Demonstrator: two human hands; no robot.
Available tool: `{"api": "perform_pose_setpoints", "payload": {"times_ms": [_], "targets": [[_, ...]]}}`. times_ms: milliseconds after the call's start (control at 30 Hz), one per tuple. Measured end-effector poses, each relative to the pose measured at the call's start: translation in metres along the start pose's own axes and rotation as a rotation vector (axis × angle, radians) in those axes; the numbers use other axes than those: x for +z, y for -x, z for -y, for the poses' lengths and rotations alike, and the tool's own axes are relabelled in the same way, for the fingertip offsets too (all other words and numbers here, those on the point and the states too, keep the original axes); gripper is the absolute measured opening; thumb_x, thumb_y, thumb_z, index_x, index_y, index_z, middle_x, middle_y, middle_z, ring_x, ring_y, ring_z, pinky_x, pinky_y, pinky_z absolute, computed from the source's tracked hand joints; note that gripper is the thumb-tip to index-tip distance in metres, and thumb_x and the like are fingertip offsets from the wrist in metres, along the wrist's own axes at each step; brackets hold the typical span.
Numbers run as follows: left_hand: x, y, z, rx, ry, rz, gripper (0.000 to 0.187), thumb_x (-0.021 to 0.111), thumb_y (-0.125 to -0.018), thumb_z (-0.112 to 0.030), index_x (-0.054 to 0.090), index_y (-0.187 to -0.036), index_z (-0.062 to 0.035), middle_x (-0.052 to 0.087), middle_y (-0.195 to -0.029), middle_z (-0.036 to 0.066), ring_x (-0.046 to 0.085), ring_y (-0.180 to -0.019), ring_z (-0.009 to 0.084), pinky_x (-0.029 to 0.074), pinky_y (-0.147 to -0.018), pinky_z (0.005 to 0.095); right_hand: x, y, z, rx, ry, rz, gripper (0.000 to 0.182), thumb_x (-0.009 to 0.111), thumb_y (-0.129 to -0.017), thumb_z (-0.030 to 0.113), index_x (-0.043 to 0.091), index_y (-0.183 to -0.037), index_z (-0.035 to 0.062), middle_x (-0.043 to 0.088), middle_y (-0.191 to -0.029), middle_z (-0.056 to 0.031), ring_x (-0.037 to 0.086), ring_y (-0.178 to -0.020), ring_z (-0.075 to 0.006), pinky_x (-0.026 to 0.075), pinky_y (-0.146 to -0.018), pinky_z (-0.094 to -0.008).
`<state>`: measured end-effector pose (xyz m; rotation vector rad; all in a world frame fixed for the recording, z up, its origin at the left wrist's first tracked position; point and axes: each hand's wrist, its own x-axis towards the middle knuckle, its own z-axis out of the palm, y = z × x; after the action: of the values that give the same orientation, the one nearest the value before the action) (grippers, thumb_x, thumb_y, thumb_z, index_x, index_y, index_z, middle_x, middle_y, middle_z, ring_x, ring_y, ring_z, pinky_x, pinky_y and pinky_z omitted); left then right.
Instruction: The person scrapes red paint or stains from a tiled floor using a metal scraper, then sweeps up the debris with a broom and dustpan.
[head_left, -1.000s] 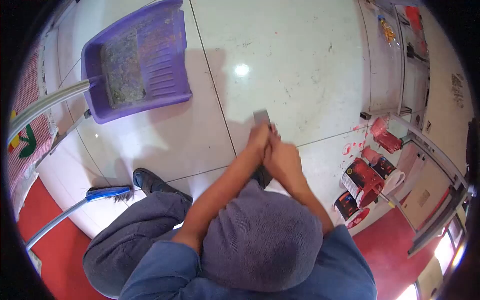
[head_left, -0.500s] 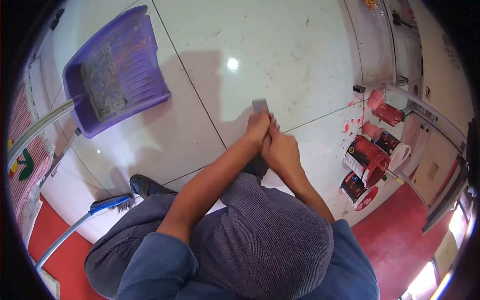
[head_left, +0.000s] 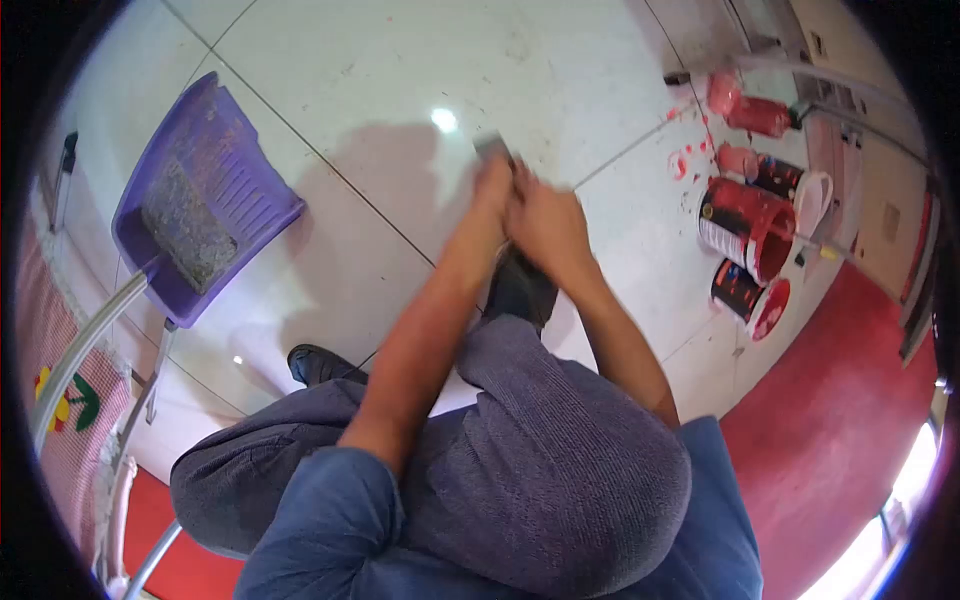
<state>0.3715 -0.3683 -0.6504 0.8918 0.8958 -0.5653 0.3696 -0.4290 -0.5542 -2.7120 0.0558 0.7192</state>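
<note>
Both hands are together on a scraper, low over the white tiled floor (head_left: 390,80). Its flat grey blade (head_left: 491,146) sticks out ahead of the fingers, close to the tiles. My left hand (head_left: 492,187) is closed near the blade. Just behind it, on the right, my right hand (head_left: 546,222) is closed around the handle, most of which the fingers hide. Small dark specks and smudges mark the tiles in front of the blade. A dark shoe (head_left: 521,288) stands right behind the hands.
On the left lies a purple dustpan (head_left: 265,195) with grey dirt in it and a long metal handle. To the right, paint-smeared red buckets (head_left: 745,215) lie on their sides near red drips. A metal frame (head_left: 830,70) stands beyond them. Red floor (head_left: 800,430) begins at lower right.
The view has turned and shifted, so the dustpan sits lower and the blue brush has left view. My hands and the scraper appear a little farther up and left, still gripped together.
</note>
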Motion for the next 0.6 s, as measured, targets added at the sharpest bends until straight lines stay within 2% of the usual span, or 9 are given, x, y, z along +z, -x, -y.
{"api": "perform_pose_setpoints", "payload": {"times_ms": [33, 100, 200, 300, 333, 433, 500, 567, 600], "targets": [[-0.001, -0.010, -0.021, 0.097, 0.039, 0.100, 0.026, 0.045, -0.087, -0.027, 0.051, -0.069, -0.0091, 0.055, -0.071, 0.007, 0.053, -0.067, 0.0176, 0.044, -0.061, 0.0339, -0.002, -0.014, 0.003, -0.039, -0.027, -0.061, 0.031, 0.044, -0.085, 0.020, 0.066, -0.100, 0.0039, 0.062, -0.076, -0.0264, 0.061, -0.070, -0.0445, 0.050, -0.071, -0.0502], [-0.002, -0.024, -0.015, -0.130, 0.118, 0.064, 0.024, 0.045, -0.088, -0.025, 0.051, -0.071, -0.0095, 0.053, -0.067, 0.005, 0.051, -0.063, 0.0165, 0.043, -0.058, 0.0339, -0.007, -0.006, 0.002, -0.004, -0.019, 0.005, 0.030, 0.044, -0.086, 0.020, 0.066, -0.098, 0.0027, 0.062, -0.077, -0.0264, 0.061, -0.070, -0.0450, 0.050, -0.070, -0.0504], [-0.012, -0.028, 0.044, -0.203, 0.431, -0.005, 0.029, 0.039, -0.088, -0.026, 0.053, -0.072, -0.0069, 0.058, -0.070, 0.007, 0.053, -0.060, 0.0181, 0.043, -0.053, 0.0358, 0.000, 0.007, 0.007, 0.036, 0.004, 0.037, 0.030, 0.043, -0.087, 0.020, 0.065, -0.096, 0.0019, 0.062, -0.080, -0.0261, 0.060, -0.072, -0.0453, 0.050, -0.070, -0.0508], [-0.002, -0.017, -0.026, -0.082, 0.111, 0.057, 0.027, 0.040, -0.089, -0.024, 0.052, -0.073, -0.0061, 0.055, -0.066, 0.005, 0.051, -0.059, 0.0161, 0.043, -0.053, 0.0323, -0.009, -0.019, 0.013, 0.047, 0.008, 0.025, 0.029, 0.043, -0.088, 0.019, 0.066, -0.096, 0.0027, 0.062, -0.081, -0.0257, 0.060, -0.073, -0.0453, 0.050, -0.071, -0.0513], [0.004, -0.024, -0.038, 0.050, 0.340, 0.100, 0.027, 0.039, -0.090, -0.023, 0.051, -0.072, -0.0064, 0.051, -0.062, 0.004, 0.049, -0.057, 0.0158, 0.043, -0.053, 0.0307, -0.012, -0.030, 0.019, 0.035, -0.005, 0.013, 0.029, 0.043, -0.088, 0.019, 0.066, -0.096, 0.0031, 0.062, -0.082, -0.0257, 0.061, -0.074, -0.0453, 0.050, -0.071, -0.0514], [0.009, 0.001, -0.001, -0.167, 0.325, -0.019, 0.029, 0.039, -0.091, -0.024, 0.048, -0.071, -0.0056, 0.048, -0.061, 0.004, 0.048, -0.057, 0.0177, 0.043, -0.054, 0.0318, -0.002, 0.000, -0.004, 0.003, 0.048, 0.052, 0.029, 0.042, -0.088, 0.018, 0.066, -0.094, 0.0029, 0.063, -0.081, -0.0258, 0.061, -0.074, -0.0444, 0.050, -0.071, -0.0515], [0.022, 0.014, 0.022, -0.189, 0.470, -0.028, 0.024, 0.040, -0.091, -0.020, 0.048, -0.075, -0.0043, 0.051, -0.067, 0.007, 0.049, -0.058, 0.0186, 0.045, -0.055, 0.0318, -0.008, 0.019, -0.014, 0.054, 0.036, 0.083, 0.029, 0.043, -0.087, 0.018, 0.065, -0.097, 0.0015, 0.062, -0.082, -0.0265, 0.061, -0.073, -0.0445, 0.050, -0.069, -0.0513], [0.030, 0.004, 0.021, -0.208, 0.404, 0.021, 0.025, 0.038, -0.093, -0.022, 0.046, -0.079, -0.0034, 0.050, -0.067, 0.008, 0.049, -0.059, 0.0198, 0.046, -0.055, 0.0332, -0.009, 0.014, -0.025, 0.088, 0.034, 0.109, 0.030, 0.044, -0.086, 0.018, 0.063, -0.101, 0.0005, 0.062, -0.082, -0.0270, 0.061, -0.072, -0.0444, 0.050, -0.068, -0.0510], [0.038, 0.001, 0.035, -0.120, 0.445, -0.007, 0.026, 0.037, -0.094, -0.022, 0.046, -0.079, -0.0029, 0.050, -0.067, 0.008, 0.050, -0.059, 0.0200, 0.046, -0.055, 0.0337, -0.009, 0.004, -0.029, 0.101, 0.036, 0.109, 0.031, 0.045, -0.085, 0.018, 0.062, -0.104, 0.0002, 0.062, -0.083, -0.0272, 0.061, -0.072, -0.0442, 0.050, -0.068, -0.0508]]}}
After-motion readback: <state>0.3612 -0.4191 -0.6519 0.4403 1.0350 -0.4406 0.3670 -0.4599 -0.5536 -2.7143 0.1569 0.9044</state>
